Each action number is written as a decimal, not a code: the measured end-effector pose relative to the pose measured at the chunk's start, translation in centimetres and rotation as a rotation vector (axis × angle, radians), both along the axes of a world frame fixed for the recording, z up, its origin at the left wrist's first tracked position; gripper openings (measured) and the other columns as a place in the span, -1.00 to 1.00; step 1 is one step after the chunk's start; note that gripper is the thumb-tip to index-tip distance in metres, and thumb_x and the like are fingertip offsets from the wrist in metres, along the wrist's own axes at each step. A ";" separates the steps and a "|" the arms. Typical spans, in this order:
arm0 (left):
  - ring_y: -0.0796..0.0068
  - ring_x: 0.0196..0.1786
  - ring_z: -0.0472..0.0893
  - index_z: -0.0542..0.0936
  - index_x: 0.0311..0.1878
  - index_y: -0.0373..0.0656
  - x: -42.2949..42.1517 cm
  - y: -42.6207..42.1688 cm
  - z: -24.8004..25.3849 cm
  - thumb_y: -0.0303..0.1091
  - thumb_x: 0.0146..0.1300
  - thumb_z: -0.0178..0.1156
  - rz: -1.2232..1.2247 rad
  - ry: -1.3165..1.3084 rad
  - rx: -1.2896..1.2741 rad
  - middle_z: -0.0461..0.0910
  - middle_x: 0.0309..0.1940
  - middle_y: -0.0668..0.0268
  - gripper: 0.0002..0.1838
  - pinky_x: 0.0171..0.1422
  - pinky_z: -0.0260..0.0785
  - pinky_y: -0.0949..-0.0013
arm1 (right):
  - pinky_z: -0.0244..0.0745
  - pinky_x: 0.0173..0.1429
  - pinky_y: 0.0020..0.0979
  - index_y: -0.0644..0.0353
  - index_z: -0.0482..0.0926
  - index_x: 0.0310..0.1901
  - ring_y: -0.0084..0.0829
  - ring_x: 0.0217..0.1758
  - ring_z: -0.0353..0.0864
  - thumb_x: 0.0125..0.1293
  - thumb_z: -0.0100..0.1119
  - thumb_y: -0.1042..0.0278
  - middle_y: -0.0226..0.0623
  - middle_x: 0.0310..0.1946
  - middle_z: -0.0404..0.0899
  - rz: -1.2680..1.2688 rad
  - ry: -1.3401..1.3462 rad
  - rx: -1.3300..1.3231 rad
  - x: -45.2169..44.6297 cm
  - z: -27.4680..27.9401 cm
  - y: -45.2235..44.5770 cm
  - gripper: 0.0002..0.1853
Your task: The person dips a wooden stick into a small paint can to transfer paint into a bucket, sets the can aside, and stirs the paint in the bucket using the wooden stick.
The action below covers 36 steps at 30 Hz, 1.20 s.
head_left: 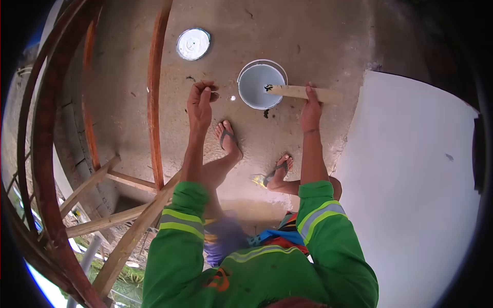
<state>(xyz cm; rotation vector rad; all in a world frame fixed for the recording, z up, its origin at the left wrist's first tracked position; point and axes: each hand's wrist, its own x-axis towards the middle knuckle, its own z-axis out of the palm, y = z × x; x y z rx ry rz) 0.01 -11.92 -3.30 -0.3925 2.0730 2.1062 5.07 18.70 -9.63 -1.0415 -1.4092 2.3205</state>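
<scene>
My right hand (311, 110) is closed around a flat, pale wooden stick (290, 91), held roughly level. The stick's dark-smeared left end reaches over the rim of a bucket (261, 84) that stands on the floor with its wire handle up along the far rim. Pale grey-white paint (252, 88) shows inside. To the left of the bucket, my left hand (201, 102) hangs half-curled with its fingers a little apart, and nothing shows in it. Beyond that hand lies a round lid (193, 44) coated with white paint.
A white-topped slab or panel (411, 179) takes up the right side. Reddish wooden posts (155, 97) and pale timber braces (136, 226) stand at left. My feet in flip-flops (228, 138) rest on the concrete floor (308, 41), near a white spot and dark scraps.
</scene>
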 end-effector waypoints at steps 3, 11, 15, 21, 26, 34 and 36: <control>0.52 -0.07 0.58 0.54 0.12 -0.22 -1.9 1.1 1.2 -0.22 0.51 0.00 -0.109 0.111 -0.082 0.64 -0.07 0.24 -0.68 0.14 0.41 0.36 | 0.43 0.18 -0.30 0.21 0.56 -0.16 -0.44 -0.04 0.61 0.28 0.34 0.34 -0.31 -0.23 0.64 0.211 0.188 0.128 -3.2 0.8 -1.6 -0.80; 0.51 0.08 0.51 0.52 0.17 -0.24 -1.1 8.2 8.7 -0.11 0.54 -0.03 -0.475 0.424 0.150 0.61 -0.05 0.27 -0.59 0.24 0.28 0.39 | 0.56 -0.12 -0.38 0.23 0.62 -0.14 -0.21 -0.29 0.66 0.14 0.28 0.55 -0.21 -0.31 0.67 0.629 0.500 0.665 -4.8 5.7 -9.6 -0.78; 0.70 -0.32 0.46 0.50 -0.30 -0.20 0.2 11.4 7.4 -0.34 0.49 0.04 -0.476 0.256 0.269 0.49 -0.44 0.43 -0.79 -0.14 0.31 0.56 | 0.50 0.05 -0.35 0.20 0.53 -0.06 -0.23 -0.06 0.59 -0.03 0.33 0.63 -0.22 -0.13 0.58 0.555 0.512 0.635 -1.2 4.5 -9.4 -0.58; 0.62 -0.58 0.28 0.31 -0.54 -0.11 1.1 13.3 8.1 -0.24 0.47 0.02 -0.432 0.229 0.497 0.26 -0.64 0.40 -0.61 -0.40 0.15 0.48 | 0.45 -0.05 -0.28 0.18 0.48 -0.21 -0.22 -0.20 0.53 -0.03 0.34 0.52 -0.20 -0.24 0.49 0.521 0.592 0.399 0.5 1.9 -8.6 -0.69; 0.59 -0.60 0.22 0.28 -0.57 -0.09 1.1 13.2 8.3 -0.16 0.52 -0.05 -0.453 0.284 0.605 0.23 -0.67 0.38 -0.54 -0.37 0.13 0.46 | 0.41 -0.22 -0.22 0.20 0.47 -0.29 -0.04 -0.30 0.53 -0.07 0.35 0.45 -0.12 -0.43 0.50 0.311 0.576 0.718 -0.9 0.7 -9.4 -0.71; 0.62 -0.64 0.23 0.26 -0.64 -0.05 -0.7 11.8 4.8 -0.14 0.50 0.04 -0.329 0.276 0.090 0.22 -0.71 0.42 -0.49 -0.50 0.04 0.45 | 0.44 -0.25 -0.22 0.19 0.46 -0.35 -0.06 -0.37 0.56 -0.07 0.31 0.44 -0.14 -0.47 0.52 0.433 0.620 0.503 -4.0 -1.9 -11.7 -0.76; 0.63 -0.65 0.23 0.26 -0.65 -0.05 -0.9 12.5 5.3 -0.15 0.48 0.07 -0.255 0.218 0.043 0.22 -0.72 0.42 -0.49 -0.51 0.04 0.44 | 0.45 -0.24 -0.23 0.20 0.46 -0.36 -0.06 -0.38 0.57 -0.07 0.30 0.43 -0.13 -0.48 0.53 0.470 0.619 0.429 -3.4 -1.5 -12.0 -0.77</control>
